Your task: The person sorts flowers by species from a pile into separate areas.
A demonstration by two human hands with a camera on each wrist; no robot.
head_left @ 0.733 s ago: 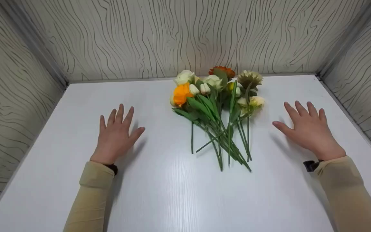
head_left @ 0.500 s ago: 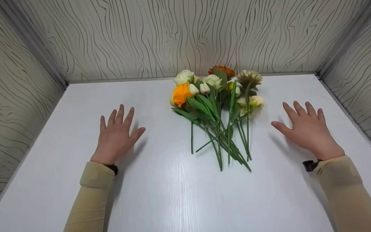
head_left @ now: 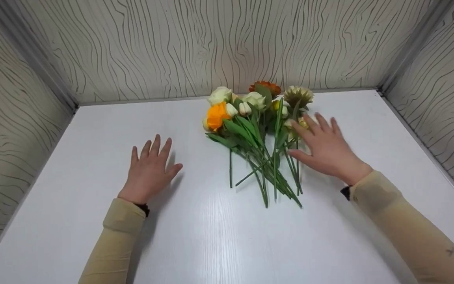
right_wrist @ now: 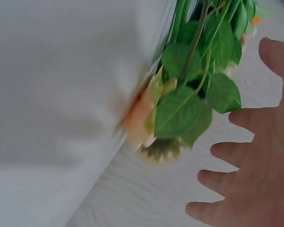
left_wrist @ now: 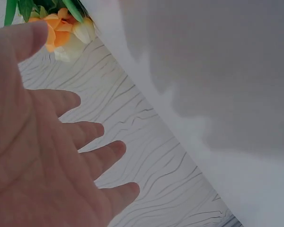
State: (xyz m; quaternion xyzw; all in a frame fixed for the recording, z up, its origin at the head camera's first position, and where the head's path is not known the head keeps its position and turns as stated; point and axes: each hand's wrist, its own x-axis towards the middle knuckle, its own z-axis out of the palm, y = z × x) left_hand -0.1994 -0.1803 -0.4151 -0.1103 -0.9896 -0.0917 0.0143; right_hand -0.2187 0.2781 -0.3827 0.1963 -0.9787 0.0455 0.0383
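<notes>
A loose bunch of flowers with long green stems (head_left: 276,173) lies on the white table (head_left: 195,236), blooms toward the back wall. Among the blooms are an orange flower (head_left: 216,116), a rust-red one (head_left: 266,88), white roses (head_left: 220,96) and a beige spiky bloom (head_left: 298,95). My right hand (head_left: 329,152), fingers spread, hovers at the bunch's right side and overlaps a pale yellow flower in the head view. Green leaves (right_wrist: 177,111) show near its fingertips in the right wrist view. My left hand (head_left: 148,175) is spread over the table, left of the flowers, holding nothing.
A wood-grain patterned wall (head_left: 172,47) stands behind the table, with similar panels on the left (head_left: 6,118) and right (head_left: 440,79). Dark bands show at both wrists below the tan sleeves.
My right hand has moved left, from beside the flowers to over their right edge. My left hand has shifted slightly right and nearer. The head view has turned slightly; the flowers lie as before.
</notes>
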